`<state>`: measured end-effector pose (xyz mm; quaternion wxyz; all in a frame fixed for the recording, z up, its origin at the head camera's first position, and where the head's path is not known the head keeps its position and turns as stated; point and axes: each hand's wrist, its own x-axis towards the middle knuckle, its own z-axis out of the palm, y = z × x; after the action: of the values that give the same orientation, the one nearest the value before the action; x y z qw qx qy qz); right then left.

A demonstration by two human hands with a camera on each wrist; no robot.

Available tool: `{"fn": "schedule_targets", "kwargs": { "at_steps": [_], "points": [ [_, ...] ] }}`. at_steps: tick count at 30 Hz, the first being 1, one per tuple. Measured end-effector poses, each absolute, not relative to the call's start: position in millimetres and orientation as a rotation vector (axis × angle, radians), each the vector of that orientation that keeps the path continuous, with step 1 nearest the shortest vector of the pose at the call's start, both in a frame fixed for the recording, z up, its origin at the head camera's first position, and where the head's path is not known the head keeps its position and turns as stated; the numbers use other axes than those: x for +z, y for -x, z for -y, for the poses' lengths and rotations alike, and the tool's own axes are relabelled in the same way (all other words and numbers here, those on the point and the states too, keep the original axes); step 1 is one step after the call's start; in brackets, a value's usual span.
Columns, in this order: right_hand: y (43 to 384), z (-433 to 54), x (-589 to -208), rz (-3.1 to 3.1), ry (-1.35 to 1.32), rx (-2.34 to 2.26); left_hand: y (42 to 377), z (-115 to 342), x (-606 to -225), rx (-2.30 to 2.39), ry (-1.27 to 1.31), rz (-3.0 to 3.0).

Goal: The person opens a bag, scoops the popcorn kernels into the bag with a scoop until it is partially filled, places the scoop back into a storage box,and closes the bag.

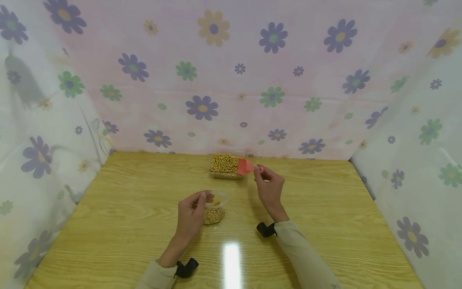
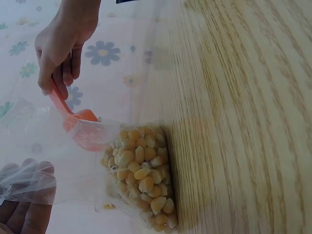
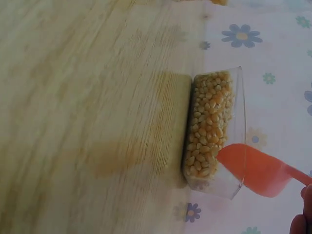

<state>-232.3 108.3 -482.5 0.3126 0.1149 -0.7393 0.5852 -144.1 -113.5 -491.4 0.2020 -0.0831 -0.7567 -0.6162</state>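
My left hand (image 1: 191,210) pinches the upper edge of a clear plastic bag (image 1: 222,196), which stands on the table partly filled with yellow corn kernels (image 2: 141,170). Behind the film, the left wrist view shows the curled fingers (image 2: 31,200). Farther back, my right hand (image 1: 270,190) grips the handle of a pink scoop (image 1: 242,166). The scoop's lip reaches over the right end of a clear rectangular box (image 1: 227,175) and meets the corn kernels (image 3: 209,117) inside it. Part of the scoop's bowl shows through the box wall in the right wrist view.
The wood-grain table (image 1: 144,192) ends at a flower-printed cloth (image 1: 238,80) just behind the box. Similar cloth hangs along both sides. Black wrist mounts (image 1: 186,268) sit at both cuffs, and a bright light reflection lies on the table front.
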Motion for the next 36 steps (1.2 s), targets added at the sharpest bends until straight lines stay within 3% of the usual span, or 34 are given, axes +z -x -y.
{"fn": "schedule_targets", "kwargs": {
  "at_steps": [11,23,36],
  "points": [
    [248.1,-107.0,-489.6,2.071,-0.364,1.551,143.0,111.0,-493.3,-1.711,0.27,2.106],
    [254.2,-114.5,-505.9,2.017,0.283,2.165,140.3,108.8,-489.3,-1.721,0.255,2.119],
    [251.1,-114.1,-511.8,1.743,0.54,2.509,141.9,110.6,-489.3,-1.725,0.268,2.114]
  ]
}}
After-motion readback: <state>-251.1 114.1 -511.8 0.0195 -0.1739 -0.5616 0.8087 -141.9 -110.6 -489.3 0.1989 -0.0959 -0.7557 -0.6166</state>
